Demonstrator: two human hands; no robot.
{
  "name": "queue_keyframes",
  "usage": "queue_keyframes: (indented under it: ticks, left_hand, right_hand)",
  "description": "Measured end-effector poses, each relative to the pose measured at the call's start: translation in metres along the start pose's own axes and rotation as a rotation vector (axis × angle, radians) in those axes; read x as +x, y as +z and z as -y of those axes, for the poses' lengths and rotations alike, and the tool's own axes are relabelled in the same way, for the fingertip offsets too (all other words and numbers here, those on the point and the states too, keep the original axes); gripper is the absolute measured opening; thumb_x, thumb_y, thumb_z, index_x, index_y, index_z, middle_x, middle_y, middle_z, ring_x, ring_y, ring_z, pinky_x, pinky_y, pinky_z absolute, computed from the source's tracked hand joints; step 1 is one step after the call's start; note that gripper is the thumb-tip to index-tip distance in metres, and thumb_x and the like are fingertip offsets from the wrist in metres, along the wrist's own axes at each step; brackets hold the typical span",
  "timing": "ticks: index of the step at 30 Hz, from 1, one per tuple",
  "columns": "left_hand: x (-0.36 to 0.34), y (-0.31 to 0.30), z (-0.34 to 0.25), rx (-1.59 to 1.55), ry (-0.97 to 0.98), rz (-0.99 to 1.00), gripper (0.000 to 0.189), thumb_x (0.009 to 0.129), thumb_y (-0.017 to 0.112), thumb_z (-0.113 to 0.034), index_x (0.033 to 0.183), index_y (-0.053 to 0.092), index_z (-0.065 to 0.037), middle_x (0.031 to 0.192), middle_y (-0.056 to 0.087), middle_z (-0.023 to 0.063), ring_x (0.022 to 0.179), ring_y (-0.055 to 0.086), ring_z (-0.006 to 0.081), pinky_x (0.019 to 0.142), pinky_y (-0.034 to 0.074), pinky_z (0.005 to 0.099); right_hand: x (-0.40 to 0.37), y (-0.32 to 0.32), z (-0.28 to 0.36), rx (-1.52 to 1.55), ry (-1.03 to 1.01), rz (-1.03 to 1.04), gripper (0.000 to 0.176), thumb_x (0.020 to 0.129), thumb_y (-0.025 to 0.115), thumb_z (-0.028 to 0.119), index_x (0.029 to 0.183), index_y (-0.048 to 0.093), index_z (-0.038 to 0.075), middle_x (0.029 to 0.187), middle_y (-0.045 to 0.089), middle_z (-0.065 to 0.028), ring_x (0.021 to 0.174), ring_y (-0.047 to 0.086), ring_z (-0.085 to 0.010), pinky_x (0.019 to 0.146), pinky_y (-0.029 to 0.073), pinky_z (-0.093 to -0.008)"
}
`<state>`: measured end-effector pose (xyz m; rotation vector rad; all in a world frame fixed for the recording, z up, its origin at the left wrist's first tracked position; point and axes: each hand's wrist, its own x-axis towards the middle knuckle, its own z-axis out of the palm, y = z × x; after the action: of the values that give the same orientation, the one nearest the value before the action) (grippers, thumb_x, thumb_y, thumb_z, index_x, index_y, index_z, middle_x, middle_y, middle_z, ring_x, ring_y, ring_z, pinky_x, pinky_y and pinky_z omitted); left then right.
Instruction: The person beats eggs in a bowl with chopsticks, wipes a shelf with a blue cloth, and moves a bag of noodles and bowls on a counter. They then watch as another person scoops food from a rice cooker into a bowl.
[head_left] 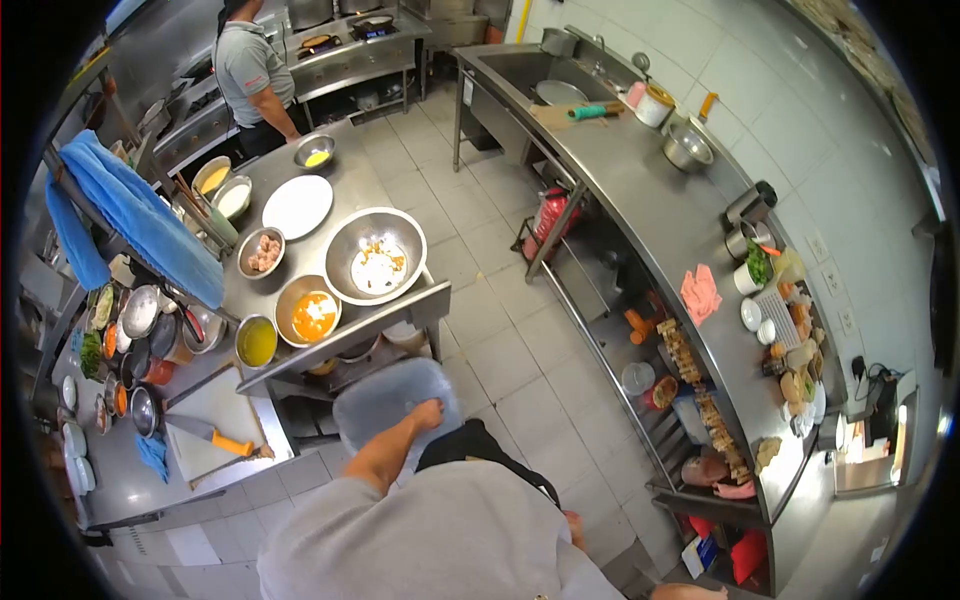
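Note:
My left hand (pixel 428 413) is closed at the right part of a translucent plastic tub (pixel 375 400), below the counter's edge. The tub looks mostly see-through, and its contents are not distinguishable. Skin (pixel 690 593) at the bottom edge seems to be part of my right arm or hand; its fingers are cut off. Another small patch of skin (pixel 575 530) shows beside my hip. On the counter above the tub stand a large steel bowl (pixel 345 265) with orange bits, a bowl of orange liquid (pixel 290 325) and a yellow-filled container (pixel 257 342).
A white plate (pixel 298 207) and a bowl of meat pieces (pixel 262 252) stand farther back. At left, an orange-handled knife (pixel 215 435) lies on a cutting board (pixel 205 455). Another person (pixel 255 80) stands near the stoves. A long steel counter (pixel 640 190) runs along the right.

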<state>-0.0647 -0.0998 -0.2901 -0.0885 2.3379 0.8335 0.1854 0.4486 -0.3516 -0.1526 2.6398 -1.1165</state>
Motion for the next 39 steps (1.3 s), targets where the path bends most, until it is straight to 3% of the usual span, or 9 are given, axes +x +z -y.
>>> queue_keyframes:
  ticks: [1, 4, 9, 14, 18, 24, 28, 34, 39]
  left_hand:
    - [0.009, -0.015, -0.014, -0.142, 0.004, -0.167, 0.048, 0.077, 0.063, -0.02, 0.121, 0.062, 0.0, 0.115, 0.066, 0.0248, 0.11, 0.063, 0.0391, 0.093, 0.051, 0.0438]
    - [0.024, -0.052, -0.044, -0.467, 0.027, -0.184, 0.05, 0.078, 0.062, -0.023, 0.123, 0.06, 0.0, 0.112, 0.067, 0.0237, 0.106, 0.064, 0.0391, 0.092, 0.052, 0.0432]
    - [0.04, -0.004, 0.008, -0.454, -0.139, -0.364, 0.045, 0.083, 0.054, -0.025, 0.121, 0.062, -0.001, 0.111, 0.067, 0.024, 0.105, 0.065, 0.0387, 0.092, 0.051, 0.0424]
    - [-0.043, 0.058, 0.033, -0.632, -0.484, -0.335, 0.035, 0.074, 0.064, -0.021, 0.102, 0.071, -0.001, 0.107, 0.069, 0.0241, 0.102, 0.067, 0.0368, 0.089, 0.052, 0.0413]
    - [-0.094, 0.119, 0.045, -0.83, -0.687, -0.451, 0.036, 0.07, 0.069, -0.015, 0.102, 0.069, 0.0, 0.096, 0.071, 0.0211, 0.096, 0.069, 0.0304, 0.083, 0.053, 0.0376]
    - [-0.154, 0.187, 0.044, -0.991, -0.96, -0.582, 0.036, 0.069, 0.072, -0.014, 0.102, 0.069, -0.003, 0.102, 0.071, 0.0209, 0.103, 0.068, 0.032, 0.088, 0.053, 0.0371]
    - [-0.174, 0.175, 0.004, -0.824, -0.981, -0.576, 0.036, 0.07, 0.072, -0.018, 0.103, 0.069, -0.004, 0.104, 0.07, 0.0234, 0.104, 0.067, 0.0357, 0.089, 0.053, 0.0384]
    - [-0.138, 0.149, -0.047, -0.886, -0.943, -0.605, 0.037, 0.076, 0.073, -0.027, 0.104, 0.068, -0.003, 0.101, 0.071, 0.0227, 0.101, 0.068, 0.0351, 0.089, 0.053, 0.0402]
    - [-0.101, 0.127, -0.077, -0.768, -0.684, -0.588, 0.037, 0.084, 0.071, -0.032, 0.107, 0.067, -0.003, 0.101, 0.071, 0.0227, 0.099, 0.068, 0.0364, 0.088, 0.052, 0.0421]
  right_hand:
    - [0.018, -0.012, -0.016, -0.048, -0.073, -0.03, 0.011, 0.086, 0.059, 0.012, 0.09, 0.067, 0.005, 0.078, 0.067, -0.0079, 0.067, 0.066, -0.0196, 0.052, 0.056, -0.0371]
    - [0.091, -0.078, 0.058, 0.402, 0.802, -0.021, 0.012, 0.085, 0.059, 0.011, 0.093, 0.066, 0.005, 0.079, 0.067, -0.0066, 0.067, 0.066, -0.0171, 0.052, 0.055, -0.0343]
    - [0.201, -0.13, 0.1, 0.331, 0.788, 0.119, 0.011, 0.084, 0.062, 0.009, 0.094, 0.066, 0.006, 0.084, 0.068, -0.0061, 0.072, 0.068, -0.0165, 0.057, 0.055, -0.0323]
    - [0.283, -0.121, 0.122, 0.203, 0.65, 0.325, 0.012, 0.085, 0.064, 0.012, 0.095, 0.067, 0.006, 0.079, 0.067, -0.0063, 0.071, 0.066, -0.015, 0.055, 0.053, -0.0299]
    - [0.332, -0.114, 0.154, 0.015, 0.492, 0.451, 0.014, 0.086, 0.066, 0.015, 0.094, 0.069, 0.004, 0.073, 0.066, -0.0068, 0.069, 0.064, -0.0138, 0.055, 0.05, -0.0285]
    - [0.41, -0.114, 0.14, -0.047, 0.448, 0.628, 0.015, 0.088, 0.065, 0.017, 0.096, 0.067, 0.005, 0.078, 0.067, -0.0059, 0.068, 0.066, -0.0166, 0.053, 0.053, -0.0325]
    - [0.454, -0.121, 0.127, -0.051, 0.443, 0.644, 0.012, 0.087, 0.061, 0.013, 0.097, 0.065, 0.006, 0.082, 0.067, -0.0052, 0.07, 0.068, -0.0192, 0.055, 0.056, -0.0364]
    - [0.485, -0.131, 0.144, -0.04, 0.417, 0.686, 0.01, 0.087, 0.059, 0.01, 0.094, 0.065, 0.006, 0.081, 0.066, -0.005, 0.074, 0.067, -0.0181, 0.057, 0.056, -0.0348]
    - [0.5, -0.122, 0.118, -0.05, 0.41, 0.747, 0.01, 0.087, 0.061, 0.013, 0.093, 0.067, 0.007, 0.079, 0.067, -0.0053, 0.073, 0.067, -0.0171, 0.057, 0.056, -0.0342]
